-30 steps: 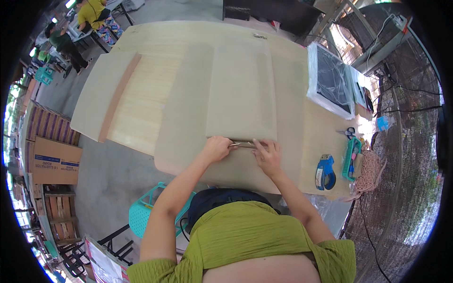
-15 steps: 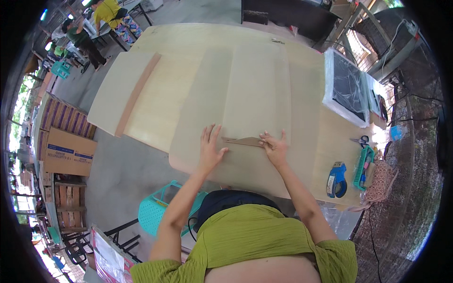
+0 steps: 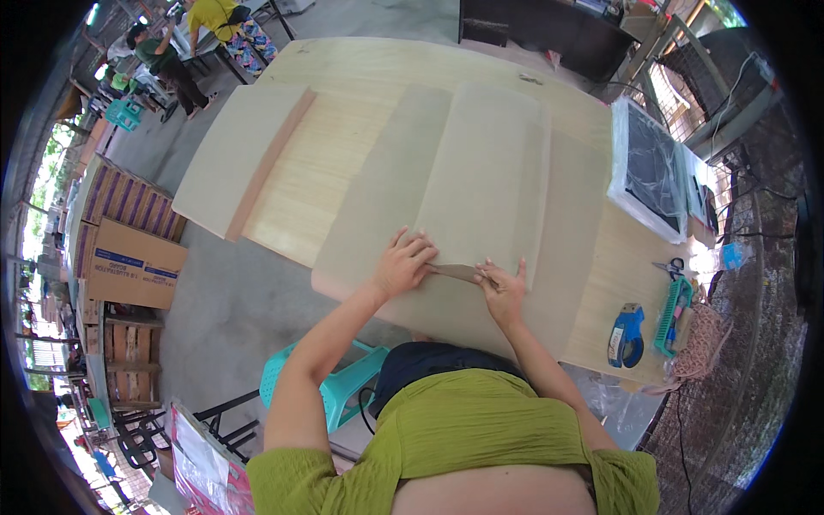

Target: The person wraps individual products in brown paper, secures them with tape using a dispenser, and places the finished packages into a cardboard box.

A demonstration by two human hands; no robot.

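Note:
Several large beige cardboard sheets [image 3: 481,172] lie overlapped on a long pale wooden table [image 3: 335,163]. My left hand [image 3: 402,262] presses flat on the near edge of the top sheet, fingers spread. A few centimetres to the right, my right hand [image 3: 505,287] rests on the same edge and pinches a narrow brown strip [image 3: 455,272] that runs between both hands. What the strip is cannot be made out.
A blue tape dispenser [image 3: 627,335], a green tool [image 3: 674,313] and scissors [image 3: 669,268] lie at the table's right end. A plastic-wrapped flat panel [image 3: 648,167] sits behind them. A teal stool [image 3: 339,386] stands below me. Cardboard boxes [image 3: 129,266] are stacked left; people [image 3: 193,39] work far left.
The view has shifted, so the table sits lower and more to the right. My hands have spread slightly apart along the sheet's near edge, the left one now flattened.

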